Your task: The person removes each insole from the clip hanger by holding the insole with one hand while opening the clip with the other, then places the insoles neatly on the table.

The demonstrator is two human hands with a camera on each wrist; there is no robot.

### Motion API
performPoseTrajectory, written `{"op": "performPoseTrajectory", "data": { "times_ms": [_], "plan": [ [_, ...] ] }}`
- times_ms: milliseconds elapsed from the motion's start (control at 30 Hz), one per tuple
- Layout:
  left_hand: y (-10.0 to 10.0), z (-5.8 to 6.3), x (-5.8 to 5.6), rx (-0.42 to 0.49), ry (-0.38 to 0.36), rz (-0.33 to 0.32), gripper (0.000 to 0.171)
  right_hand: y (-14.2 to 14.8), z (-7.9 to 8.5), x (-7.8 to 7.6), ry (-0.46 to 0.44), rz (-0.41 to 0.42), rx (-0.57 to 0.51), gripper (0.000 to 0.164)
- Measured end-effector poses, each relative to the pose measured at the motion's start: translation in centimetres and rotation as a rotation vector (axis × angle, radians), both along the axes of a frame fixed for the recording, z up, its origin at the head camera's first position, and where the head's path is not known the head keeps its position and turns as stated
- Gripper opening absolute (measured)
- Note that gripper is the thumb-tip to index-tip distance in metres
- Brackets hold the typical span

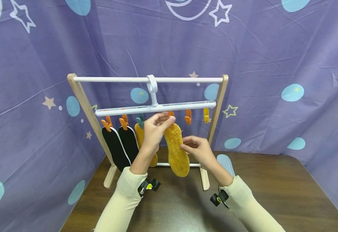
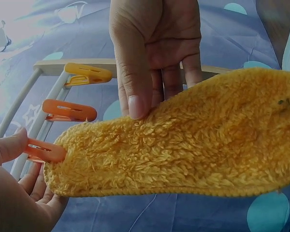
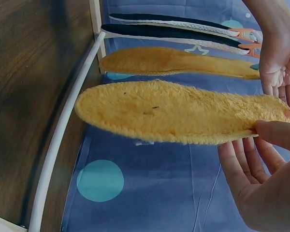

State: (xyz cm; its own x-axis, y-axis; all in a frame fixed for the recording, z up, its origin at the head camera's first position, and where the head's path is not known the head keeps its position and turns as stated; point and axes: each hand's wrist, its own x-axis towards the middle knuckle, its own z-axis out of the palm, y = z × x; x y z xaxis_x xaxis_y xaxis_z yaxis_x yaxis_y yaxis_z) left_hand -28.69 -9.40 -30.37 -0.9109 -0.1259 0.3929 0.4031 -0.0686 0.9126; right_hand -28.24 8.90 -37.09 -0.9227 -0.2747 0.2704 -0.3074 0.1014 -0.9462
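Note:
A fuzzy yellow insole [image 1: 177,151] hangs toe-down from an orange clip [image 2: 47,151] under the white hanger [image 1: 183,106]. My left hand [image 1: 154,130] pinches that clip between thumb and fingers, at the insole's upper end. Lower down, my right hand [image 1: 196,146] holds the insole's edge, thumb on the fluffy face and fingers behind, as the right wrist view shows. To the left hang two black insoles [image 1: 114,148] with white edges, on orange clips [image 1: 107,124]. Another yellow insole [image 3: 169,62] hangs from a green clip [image 1: 140,120], partly behind my left hand.
An orange clip [image 1: 188,117] and a yellow clip [image 1: 206,115] hang at the hanger's right with nothing in them. The hanger hooks over the white bar [image 1: 114,79] of a wooden-legged rack [image 1: 83,109]. A light blue insole-shaped item [image 1: 226,163] lies on the brown table [image 1: 267,190].

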Motion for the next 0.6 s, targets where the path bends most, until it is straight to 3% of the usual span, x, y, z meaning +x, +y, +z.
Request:
{"op": "performPoseTrajectory", "data": {
  "times_ms": [600],
  "plan": [
    [-0.14,-0.03,0.07,-0.012,-0.002,0.020,0.030,-0.43,-0.18,0.33,-0.043,-0.005,-0.006,0.024]
  ]
}}
